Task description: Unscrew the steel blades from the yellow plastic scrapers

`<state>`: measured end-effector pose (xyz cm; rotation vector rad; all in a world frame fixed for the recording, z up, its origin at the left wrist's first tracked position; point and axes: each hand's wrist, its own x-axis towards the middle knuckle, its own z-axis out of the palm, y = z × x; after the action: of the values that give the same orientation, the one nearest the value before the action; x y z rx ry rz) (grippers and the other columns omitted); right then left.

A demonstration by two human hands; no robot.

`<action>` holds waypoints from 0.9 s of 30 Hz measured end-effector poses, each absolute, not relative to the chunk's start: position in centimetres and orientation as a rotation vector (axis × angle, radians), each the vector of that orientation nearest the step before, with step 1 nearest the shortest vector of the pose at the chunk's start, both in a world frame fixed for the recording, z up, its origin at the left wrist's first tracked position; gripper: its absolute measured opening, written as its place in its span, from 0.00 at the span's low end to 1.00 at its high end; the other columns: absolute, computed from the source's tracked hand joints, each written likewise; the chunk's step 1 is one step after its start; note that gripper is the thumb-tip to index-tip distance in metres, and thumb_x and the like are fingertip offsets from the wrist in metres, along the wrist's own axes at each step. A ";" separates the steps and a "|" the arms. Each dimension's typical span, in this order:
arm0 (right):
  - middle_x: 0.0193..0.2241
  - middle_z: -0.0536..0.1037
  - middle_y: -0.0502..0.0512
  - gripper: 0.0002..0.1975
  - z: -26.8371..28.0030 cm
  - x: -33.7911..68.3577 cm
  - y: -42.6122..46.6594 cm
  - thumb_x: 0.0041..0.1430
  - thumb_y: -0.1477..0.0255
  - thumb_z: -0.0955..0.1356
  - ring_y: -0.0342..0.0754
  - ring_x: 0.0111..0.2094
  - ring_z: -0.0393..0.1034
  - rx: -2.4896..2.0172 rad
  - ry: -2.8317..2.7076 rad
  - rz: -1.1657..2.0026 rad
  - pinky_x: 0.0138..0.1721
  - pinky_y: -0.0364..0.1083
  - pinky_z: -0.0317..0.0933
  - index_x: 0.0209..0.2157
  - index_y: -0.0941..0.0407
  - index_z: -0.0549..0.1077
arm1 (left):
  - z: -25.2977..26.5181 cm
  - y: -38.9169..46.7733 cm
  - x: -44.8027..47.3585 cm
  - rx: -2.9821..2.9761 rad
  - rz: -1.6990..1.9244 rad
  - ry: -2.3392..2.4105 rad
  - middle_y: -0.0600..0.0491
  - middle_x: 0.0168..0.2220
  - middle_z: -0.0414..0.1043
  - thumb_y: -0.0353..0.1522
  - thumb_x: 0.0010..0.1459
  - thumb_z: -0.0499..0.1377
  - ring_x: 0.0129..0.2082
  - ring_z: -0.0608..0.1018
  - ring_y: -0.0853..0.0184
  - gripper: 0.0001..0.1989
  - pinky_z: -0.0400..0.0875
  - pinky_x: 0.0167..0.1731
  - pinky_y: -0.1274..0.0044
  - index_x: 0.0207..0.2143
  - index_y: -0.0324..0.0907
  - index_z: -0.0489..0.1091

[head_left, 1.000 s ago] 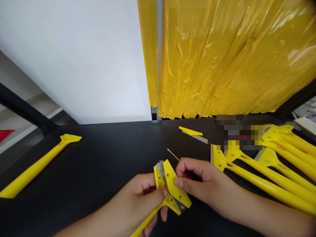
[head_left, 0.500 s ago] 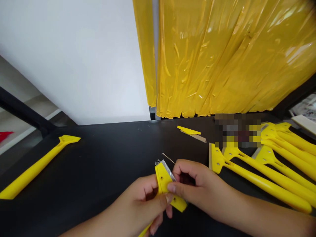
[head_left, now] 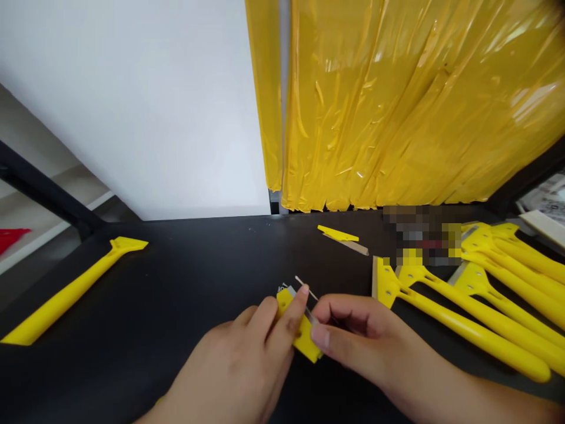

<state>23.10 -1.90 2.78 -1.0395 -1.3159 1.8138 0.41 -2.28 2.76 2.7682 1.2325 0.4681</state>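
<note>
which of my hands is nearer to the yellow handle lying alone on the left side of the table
Left. Your left hand is to the right of the yellow handle, not touching it; your right hand is farther right, past the left.

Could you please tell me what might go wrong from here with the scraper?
The left hand has a finger on the scraper head, close to its metal edge: a slip might cut it. The right hand, also near that edge, might be nicked. No screw shows in the head, so its parts could perhaps shift.
</note>
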 end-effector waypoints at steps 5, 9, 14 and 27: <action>0.26 0.67 0.46 0.14 2.6 23.2 -1.6 0.62 0.60 0.74 0.42 0.29 0.55 -1.184 -1.369 1.697 0.30 0.43 0.51 0.31 0.56 0.73 | 2.8 -2.2 0.4 2.630 0.596 1.363 0.48 0.51 0.80 0.26 0.68 0.55 0.44 0.85 0.58 0.36 0.82 0.40 0.73 0.75 0.55 0.54; 0.25 0.63 0.45 0.12 2.5 23.8 -0.4 0.63 0.62 0.72 0.42 0.28 0.52 -1.205 -1.395 1.600 0.29 0.44 0.48 0.31 0.56 0.73 | 3.7 -1.5 1.1 1.710 0.852 1.384 0.48 0.62 0.75 0.37 0.65 0.65 0.42 0.84 0.62 0.50 0.80 0.34 0.78 0.78 0.60 0.36; 0.26 0.65 0.46 0.12 2.1 24.2 0.2 0.65 0.62 0.71 0.43 0.29 0.53 -1.166 -1.421 1.586 0.30 0.45 0.48 0.33 0.57 0.74 | 3.7 -1.4 2.1 1.029 0.746 1.173 0.49 0.34 0.82 0.47 0.60 0.69 0.19 0.70 0.72 0.33 0.62 0.17 0.82 0.63 0.43 0.70; 0.28 0.69 0.48 0.13 1.5 24.2 0.2 0.66 0.60 0.71 0.44 0.31 0.57 -1.189 -1.460 1.633 0.32 0.45 0.51 0.34 0.55 0.76 | 3.0 -2.1 2.7 0.910 0.624 1.261 0.58 0.14 0.63 0.53 0.64 0.60 0.13 0.62 0.75 0.25 0.56 0.15 0.83 0.28 0.42 0.70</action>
<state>24.21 0.19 1.55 -1.1895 -1.4604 1.6334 2.70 -2.06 2.97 0.9099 1.2615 0.6237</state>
